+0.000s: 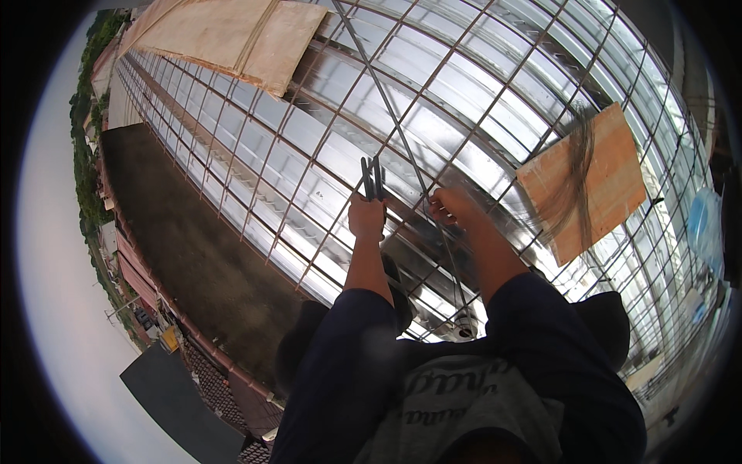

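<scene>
The left hand sat near the centre of my feed, its fingers wrapped around a dark tool whose slim parallel bars pointed to 12 o'clock. At that hand's 3 o'clock I had the right hand, fingers curled at a long thin rod slanting in from 12 o'clock; I couldn't tell whether they gripped it. Beneath both, a grid of rusty bars spread over shiny metal sheeting. Toward 2 o'clock I saw dark wires strewn across an orange-brown board; pale boards lay at 11 o'clock.
</scene>
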A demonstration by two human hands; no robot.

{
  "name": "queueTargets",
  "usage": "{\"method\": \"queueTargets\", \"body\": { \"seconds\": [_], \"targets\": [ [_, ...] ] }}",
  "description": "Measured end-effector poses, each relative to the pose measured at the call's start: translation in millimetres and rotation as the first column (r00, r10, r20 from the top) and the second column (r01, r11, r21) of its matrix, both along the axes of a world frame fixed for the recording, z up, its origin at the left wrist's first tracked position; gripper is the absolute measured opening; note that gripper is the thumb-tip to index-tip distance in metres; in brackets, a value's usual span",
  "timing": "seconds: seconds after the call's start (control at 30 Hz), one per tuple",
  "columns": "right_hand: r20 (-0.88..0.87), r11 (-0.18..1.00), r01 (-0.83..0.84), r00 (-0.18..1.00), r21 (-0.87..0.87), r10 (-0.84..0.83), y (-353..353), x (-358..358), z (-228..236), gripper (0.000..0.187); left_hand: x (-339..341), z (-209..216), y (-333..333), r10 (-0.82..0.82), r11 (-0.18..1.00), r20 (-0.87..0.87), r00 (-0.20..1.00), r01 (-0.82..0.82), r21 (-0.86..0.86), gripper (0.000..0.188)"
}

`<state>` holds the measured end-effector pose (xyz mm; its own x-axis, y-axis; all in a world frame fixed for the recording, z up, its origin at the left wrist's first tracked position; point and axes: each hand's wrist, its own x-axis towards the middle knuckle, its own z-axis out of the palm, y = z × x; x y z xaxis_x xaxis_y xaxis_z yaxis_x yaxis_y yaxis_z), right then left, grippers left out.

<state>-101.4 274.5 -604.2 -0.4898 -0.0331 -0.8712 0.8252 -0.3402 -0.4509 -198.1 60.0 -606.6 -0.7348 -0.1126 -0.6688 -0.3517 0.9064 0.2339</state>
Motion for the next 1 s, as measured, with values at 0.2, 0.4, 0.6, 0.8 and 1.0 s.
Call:
{"method": "queueTargets", "body": {
  "seconds": [0.2, 0.4, 0.6, 0.8, 1.0],
  "targets": [
    [-0.200, 0.851, -0.006, 0.971, 0.525, 0.131, 67, -30, 14, 0.032, 33, 10, -2, -0.147, 0.964, 0.059, 0.987, 0.156, -0.214, 0.054],
    [-0.228, 0.582, -0.180, 0.798, 0.793, 0.557, 65, -69, 85, 0.039, 11, 36, 3, -0.204, 0.957, -0.018, 0.979, 0.195, -0.213, 0.048],
    [0.077, -0.084, 0.038, 0.173, 0.996, 0.982, 16, -89, 150, 0.047, -21, 95, 28, -0.444, 0.896, -0.096, 0.891, 0.445, -0.014, 0.042],
    [0.244, -0.242, -0.160, -0.008, 0.957, 0.970, 42, -80, 133, 0.012, -11, 152, 79, -0.542, 0.796, -0.097, 0.835, 0.547, 0.260, 0.051],
    [0.187, 0.195, -0.796, 0.358, 0.573, 0.915, 105, -28, 133, 0.025, 78, 88, 95, 0.409, 0.824, 0.196, 0.891, -0.453, 0.341, 0.040]
  ]
}}
